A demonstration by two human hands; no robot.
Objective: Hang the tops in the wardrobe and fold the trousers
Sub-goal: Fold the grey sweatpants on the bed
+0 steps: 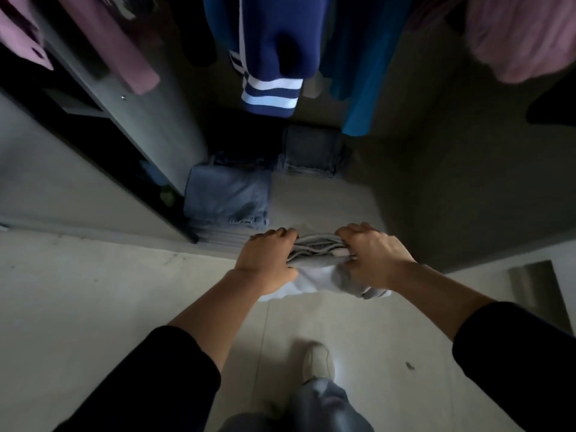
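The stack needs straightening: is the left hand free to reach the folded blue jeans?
Probably not yet: the left hand grips the grey trousers, though the blue jeans lie unobstructed just beyond.

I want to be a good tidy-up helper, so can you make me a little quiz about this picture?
1. True or false: the left hand and the right hand both grip the folded grey trousers.
2. The stripes on the hanging navy top are: A white, B yellow, C red.
3. Fill in: the folded jeans lie on the ___ of the wardrobe.
Key: 1 true; 2 A; 3 floor.
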